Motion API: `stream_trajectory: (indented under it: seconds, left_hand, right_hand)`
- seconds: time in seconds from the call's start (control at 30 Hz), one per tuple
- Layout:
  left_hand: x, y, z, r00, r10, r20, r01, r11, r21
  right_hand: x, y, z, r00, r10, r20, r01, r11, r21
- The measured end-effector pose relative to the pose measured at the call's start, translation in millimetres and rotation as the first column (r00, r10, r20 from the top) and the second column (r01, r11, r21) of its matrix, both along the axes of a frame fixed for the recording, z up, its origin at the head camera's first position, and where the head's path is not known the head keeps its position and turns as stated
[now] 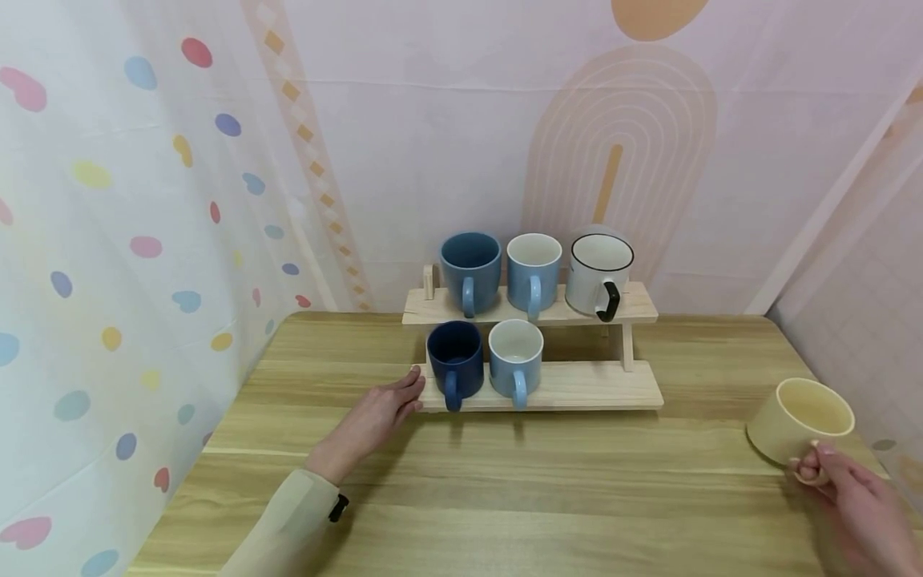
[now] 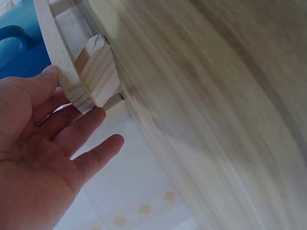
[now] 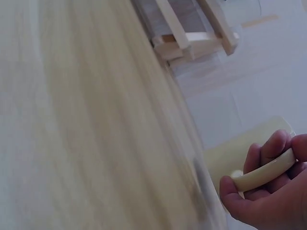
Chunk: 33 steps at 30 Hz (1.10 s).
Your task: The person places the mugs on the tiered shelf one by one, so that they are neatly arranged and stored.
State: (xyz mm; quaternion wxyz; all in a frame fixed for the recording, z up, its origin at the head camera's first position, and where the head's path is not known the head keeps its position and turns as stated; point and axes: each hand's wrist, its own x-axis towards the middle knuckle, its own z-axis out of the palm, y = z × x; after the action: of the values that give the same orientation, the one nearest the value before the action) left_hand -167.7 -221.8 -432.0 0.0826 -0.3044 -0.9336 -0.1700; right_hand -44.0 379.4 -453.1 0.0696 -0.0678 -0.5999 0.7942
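At the right side of the table, my right hand [image 1: 858,501] grips the handle of a pale yellow mug [image 1: 779,429]; in the right wrist view the fingers curl round that handle [image 3: 264,176]. My left hand [image 1: 375,421] holds the left end of a two-tier wooden rack [image 1: 591,386], thumb and fingers on either side of the lower board [image 2: 64,62]. On that lower tier stand a navy mug [image 1: 461,361] and a light blue mug [image 1: 510,370]. A larger blue mug [image 1: 461,272], another light blue mug [image 1: 525,280] and a white black-rimmed mug [image 1: 591,284] line the upper tier.
The rack stands near the back of a wood-grain table [image 1: 562,497]. A patterned curtain [image 1: 433,160] hangs behind it, and a dotted one [image 1: 144,280] runs down the left. Bare board [image 1: 613,389] lies right of the mugs on the lower tier.
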Motion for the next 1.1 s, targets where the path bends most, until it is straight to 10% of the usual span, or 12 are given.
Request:
stream_trajectory:
  seconds: [0.37, 1.1]
  left_hand:
    - [2.7, 1.7, 1.3, 1.000, -0.004, 0.005, 0.003, 1.000, 0.009]
    - [0.2, 1.1, 3.3, 0.999, 0.018, 0.043, -0.018, 1.000, 0.007]
  right_hand:
    - [2.3, -19, 9.8, 0.976, 0.050, -0.213, -0.083, 0.985, -0.149]
    - [-1.5, -70, 39.9, 0.930, 0.175, -0.323, -0.180, 0.984, 0.016]
